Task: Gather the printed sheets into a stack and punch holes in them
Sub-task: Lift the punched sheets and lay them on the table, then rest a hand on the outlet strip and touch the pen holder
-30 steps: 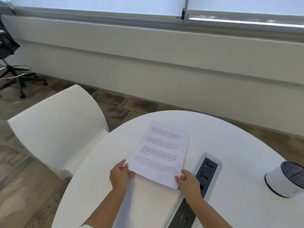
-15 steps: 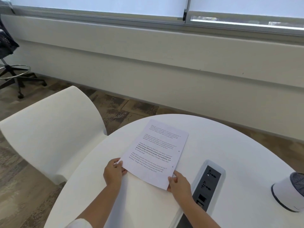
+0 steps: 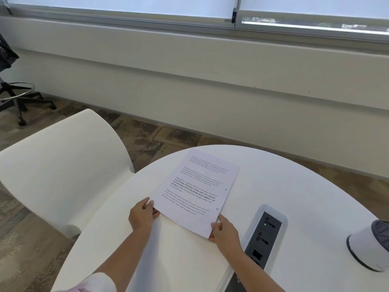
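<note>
While the left hand [image 3: 141, 216] and right hand [image 3: 225, 232] each close a grip on a near corner of the printed sheets [image 3: 195, 190], the stack lies flat on the white table [image 3: 294, 197], its recessed socket box [image 3: 264, 237] holding outlets just beside, a white chair [image 3: 59, 161] beyond.

A round white table [image 3: 294, 186] fills the lower frame. Left of it stands a curved white chair [image 3: 59, 165]; beyond the chair, a black office chair [image 3: 14, 95] on patterned brown carpet [image 3: 151, 140]. Behind the table runs a cream wall [image 3: 210, 81] under bright shaded windows [image 3: 126, 3].
</note>
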Available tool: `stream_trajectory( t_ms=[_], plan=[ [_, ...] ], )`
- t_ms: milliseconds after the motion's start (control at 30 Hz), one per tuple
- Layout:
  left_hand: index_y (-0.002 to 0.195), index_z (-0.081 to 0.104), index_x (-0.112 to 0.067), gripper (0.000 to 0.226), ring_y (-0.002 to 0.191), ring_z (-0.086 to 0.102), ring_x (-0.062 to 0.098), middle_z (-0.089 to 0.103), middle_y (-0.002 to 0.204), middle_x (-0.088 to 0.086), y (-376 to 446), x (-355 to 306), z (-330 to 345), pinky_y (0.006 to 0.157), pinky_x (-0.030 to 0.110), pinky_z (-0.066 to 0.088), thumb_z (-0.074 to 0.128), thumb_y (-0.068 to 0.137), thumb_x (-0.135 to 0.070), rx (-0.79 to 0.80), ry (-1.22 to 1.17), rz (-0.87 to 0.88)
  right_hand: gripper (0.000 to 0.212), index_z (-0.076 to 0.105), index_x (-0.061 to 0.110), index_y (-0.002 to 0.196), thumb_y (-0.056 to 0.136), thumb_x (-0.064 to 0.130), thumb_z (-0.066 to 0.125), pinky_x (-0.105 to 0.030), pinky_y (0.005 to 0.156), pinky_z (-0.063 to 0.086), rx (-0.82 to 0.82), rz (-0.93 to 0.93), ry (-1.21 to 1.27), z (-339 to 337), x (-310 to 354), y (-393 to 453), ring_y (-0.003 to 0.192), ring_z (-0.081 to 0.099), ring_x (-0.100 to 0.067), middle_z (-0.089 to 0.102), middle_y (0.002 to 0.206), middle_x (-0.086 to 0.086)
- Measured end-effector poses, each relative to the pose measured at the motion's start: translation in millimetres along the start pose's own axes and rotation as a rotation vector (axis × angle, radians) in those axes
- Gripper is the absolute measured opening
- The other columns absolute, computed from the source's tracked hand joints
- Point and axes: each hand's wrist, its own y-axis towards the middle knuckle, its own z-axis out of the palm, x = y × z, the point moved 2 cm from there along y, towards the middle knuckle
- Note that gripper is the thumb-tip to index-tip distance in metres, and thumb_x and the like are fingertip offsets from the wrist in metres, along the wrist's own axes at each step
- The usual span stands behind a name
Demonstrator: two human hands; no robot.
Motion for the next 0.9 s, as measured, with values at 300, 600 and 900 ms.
stream_trajectory(
  t_ms=[300, 600, 900],
  plan=[
    [0.144, 0.024, -0.013, 0.054, 0.091, 0.058, 0.038, 0.06, 0.098, 0.02, -29, -3, -34, 0.082, 0.045, 0.047, 0.045, 0.094, -0.016, -0.083, 0.466, 0.291, 0.05, 0.024, 0.02, 0.142, 0.096, 0.029, 0.042, -0.026, 0.086, 0.05, -0.259, -0.154, -0.367, -29, -9, -36, 0.111, 0.053, -0.02, 0.037, 0.131, -0.006],
    [0.143, 0.03, -0.013, 0.059, 0.119, 0.05, 0.034, 0.052, 0.132, 0.016, -144, 5, -33, 0.096, 0.042, 0.042, 0.054, 0.089, -0.02, 0.15, 0.689, 0.657, 0.048, 0.035, 0.017, 0.138, 0.093, 0.02, 0.048, -0.029, 0.105, 0.033, -0.304, -0.208, -0.449, -66, -57, -117, 0.127, 0.037, -0.02, 0.039, 0.138, -0.004],
    [0.14, 0.034, -0.025, 0.05, 0.114, 0.051, 0.013, 0.057, 0.123, -0.004, -244, 33, -16, 0.09, 0.019, 0.038, 0.048, 0.093, -0.021, 0.503, 0.676, 0.665, 0.045, 0.039, 0.014, 0.135, 0.092, 0.011, 0.048, -0.024, 0.1, 0.029, -0.344, -0.129, -0.434, -114, -108, -190, 0.127, 0.034, -0.023, 0.041, 0.134, -0.008]
  ],
)
